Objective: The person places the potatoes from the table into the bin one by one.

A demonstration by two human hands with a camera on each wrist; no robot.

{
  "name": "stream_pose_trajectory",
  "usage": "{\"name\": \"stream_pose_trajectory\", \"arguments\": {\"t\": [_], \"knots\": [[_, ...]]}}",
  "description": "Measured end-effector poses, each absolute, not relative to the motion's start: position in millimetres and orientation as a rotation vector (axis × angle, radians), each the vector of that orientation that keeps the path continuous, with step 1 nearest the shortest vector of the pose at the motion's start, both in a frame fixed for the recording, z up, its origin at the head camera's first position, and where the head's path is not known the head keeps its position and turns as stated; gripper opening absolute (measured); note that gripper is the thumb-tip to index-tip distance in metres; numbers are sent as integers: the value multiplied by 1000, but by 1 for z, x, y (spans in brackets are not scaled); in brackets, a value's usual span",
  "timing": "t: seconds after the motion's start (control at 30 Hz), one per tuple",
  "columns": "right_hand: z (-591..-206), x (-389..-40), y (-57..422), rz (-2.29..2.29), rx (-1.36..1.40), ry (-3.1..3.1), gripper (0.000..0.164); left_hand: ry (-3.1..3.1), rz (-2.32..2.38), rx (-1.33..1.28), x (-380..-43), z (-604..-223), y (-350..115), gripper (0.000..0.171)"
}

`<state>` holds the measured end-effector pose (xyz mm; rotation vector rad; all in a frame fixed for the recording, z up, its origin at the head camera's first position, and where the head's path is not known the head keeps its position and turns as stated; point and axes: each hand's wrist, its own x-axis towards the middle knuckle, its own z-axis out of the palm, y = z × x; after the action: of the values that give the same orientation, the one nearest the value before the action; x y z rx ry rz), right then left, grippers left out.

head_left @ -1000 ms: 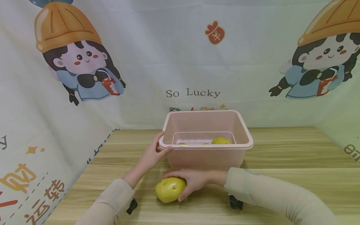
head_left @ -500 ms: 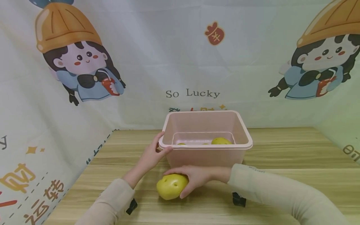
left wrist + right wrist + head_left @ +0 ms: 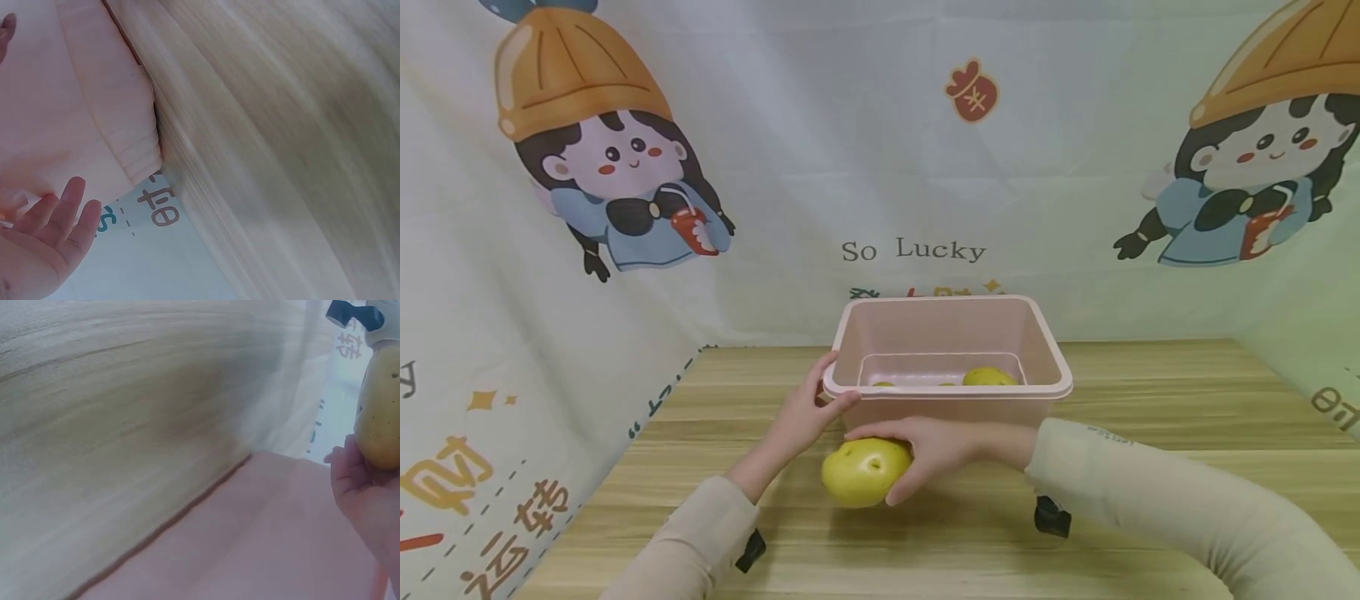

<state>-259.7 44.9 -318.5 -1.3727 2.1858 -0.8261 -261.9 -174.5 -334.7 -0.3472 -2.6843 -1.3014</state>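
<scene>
A pink plastic bin (image 3: 951,407) stands on the wooden table, with several yellow potatoes (image 3: 990,377) partly visible inside. My left hand (image 3: 800,422) holds the bin at its front left corner, the thumb on the front rim and the fingers at the left side. In front of the bin my right hand (image 3: 938,450) grips a large yellow potato (image 3: 862,472) from its right side, raised a little off the table. The right wrist view shows the potato (image 3: 380,412) against the curled fingers; the left wrist view shows the left fingers beside the bin wall (image 3: 81,94).
A printed white cloth (image 3: 790,150) hangs behind and beside the wooden table (image 3: 1150,400). Black camera straps show at both wrists. The bin's front wall is partly hidden by my right hand and forearm.
My right hand has lifted the potato from the table and moved it up and slightly right, toward the bin's front wall. The left hand and the bin have stayed in place.
</scene>
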Motion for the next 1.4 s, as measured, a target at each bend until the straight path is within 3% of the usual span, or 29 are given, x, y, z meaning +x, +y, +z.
{"name": "stream_pose_trajectory", "arguments": {"t": [0.43,0.7,0.97,1.23,1.4], "knots": [[-286,-257,47,-844,-1362,2199,79,-2682,-1307,-359,-265,-337,-175,72],[-270,-260,49,-817,-1507,2221,78,-2664,-1317,-398,-268,-339,-176,65],[-253,-271,53,-829,-1566,2221,66,-2651,-1287,-403,-270,-339,-176,64],[-232,-272,55,-983,-1407,2114,65,-2651,-1297,-394,-266,-336,-176,66],[-204,-261,57,-891,-1596,2200,49,-2649,-1304,-426,-265,-336,-176,67]]}}
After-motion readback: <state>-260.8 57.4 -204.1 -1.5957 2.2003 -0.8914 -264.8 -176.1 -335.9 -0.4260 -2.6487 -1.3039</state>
